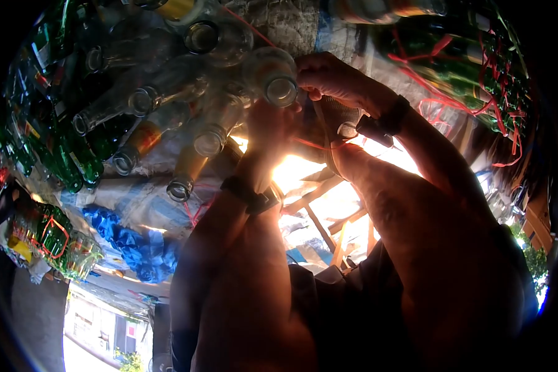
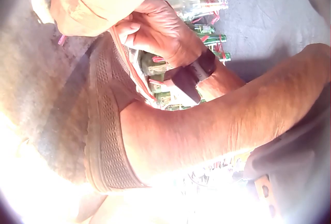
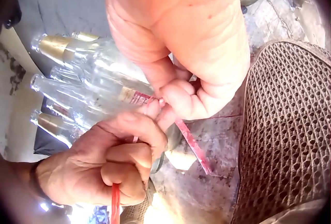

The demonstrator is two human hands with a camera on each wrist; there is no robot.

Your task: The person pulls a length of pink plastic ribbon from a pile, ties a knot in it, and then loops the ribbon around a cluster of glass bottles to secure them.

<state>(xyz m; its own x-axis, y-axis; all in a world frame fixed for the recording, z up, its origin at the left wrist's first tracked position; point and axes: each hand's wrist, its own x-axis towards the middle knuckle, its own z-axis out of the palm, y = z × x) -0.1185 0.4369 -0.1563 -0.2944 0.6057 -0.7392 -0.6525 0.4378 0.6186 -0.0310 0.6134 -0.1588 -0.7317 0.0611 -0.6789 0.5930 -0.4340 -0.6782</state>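
Both hands meet beside a cluster of clear glass bottles (image 1: pixel 211 139). In the right wrist view, my right hand (image 3: pixel 181 48) pinches a red plastic string (image 3: pixel 192 146) between thumb and fingertips. Curled fingers of my left hand (image 3: pixel 114 156) hold the same kind of string, and a red end (image 3: pixel 115 203) hangs out below them. The fingertips of the two hands touch where the string runs between them. Clear bottles with gold and red labels (image 3: pixel 77 94) lie just behind the hands. Seen from the head, the left hand (image 1: pixel 271 127) is partly hidden by glare and a bottle.
A foot in a brown mesh shoe (image 3: pixel 284 131) stands close beside the hands. Green bottles (image 1: pixel 62 136) pile up at the left, and more tied with red string (image 1: pixel 440 93) lie at the right. A blue crumpled plastic bundle (image 1: pixel 133 245) lies at the lower left.
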